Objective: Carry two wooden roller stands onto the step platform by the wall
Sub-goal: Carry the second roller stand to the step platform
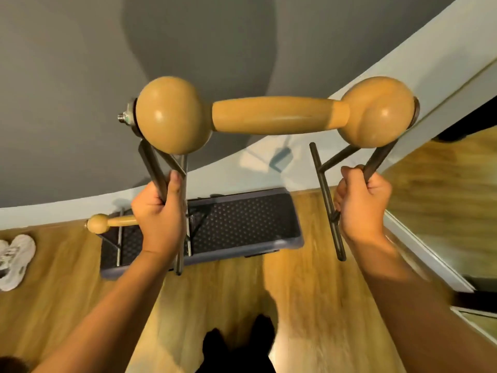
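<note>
I hold a wooden roller stand [274,114] up in the air, close to the camera. It has two round wooden ends, a wooden middle bar and dark metal legs. My left hand [158,211] grips the left metal leg and my right hand [360,203] grips the right one. Below on the floor lies the dark dotted step platform [242,222] against the white skirting of the grey wall. Another roller stand [107,223] rests on the platform's left end, partly hidden behind my left hand.
White trainers [14,261] lie on the wooden floor at the left. A white door frame [419,249] runs along the right. My dark feet [236,345] stand on the floor in front of the platform.
</note>
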Tool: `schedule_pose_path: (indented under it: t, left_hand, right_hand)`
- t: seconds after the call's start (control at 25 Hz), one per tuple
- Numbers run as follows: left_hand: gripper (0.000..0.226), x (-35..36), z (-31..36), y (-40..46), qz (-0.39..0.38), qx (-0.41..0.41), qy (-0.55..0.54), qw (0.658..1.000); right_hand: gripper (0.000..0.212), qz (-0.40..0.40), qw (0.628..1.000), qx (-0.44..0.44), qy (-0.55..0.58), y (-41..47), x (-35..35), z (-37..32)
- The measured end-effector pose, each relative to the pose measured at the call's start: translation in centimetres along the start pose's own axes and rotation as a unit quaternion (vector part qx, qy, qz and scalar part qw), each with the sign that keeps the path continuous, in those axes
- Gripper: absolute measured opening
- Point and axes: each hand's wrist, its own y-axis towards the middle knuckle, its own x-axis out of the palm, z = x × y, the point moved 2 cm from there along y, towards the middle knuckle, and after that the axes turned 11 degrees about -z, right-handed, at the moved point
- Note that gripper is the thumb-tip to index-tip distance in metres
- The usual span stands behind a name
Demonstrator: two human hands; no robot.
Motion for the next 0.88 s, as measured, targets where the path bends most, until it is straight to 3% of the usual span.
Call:
schedule_pose_path:
  t: [0.16,0.32,0.6,0.88]
  left_hand:
    - [0.064,3.1,-9.2,0.0,0.004,-0.023,-0.031,0.999]
    - [0.052,5.5,-17.8,-0.6,-0.009,-0.033,-0.076,0.997]
    - [0.080,8.1,-33.2,-3.0,-0.013,-0.072,-0.067,0.995]
    - [0.067,7.8,-45.4,-2.7,0.006,-0.081,-0.053,0.995]
  right_hand:
    - [0.037,0.004,1.000,0.006,-0.011,2.4,-0.8,9.4]
    - [0.038,-0.003,0.999,-0.007,-0.039,3.6,-3.0,18.4]
    - [0.031,0.050,0.997,0.035,-0.050,4.8,-3.2,33.8]
    - [0.028,0.035,0.998,0.048,-0.034,5.6,-1.1,46.6]
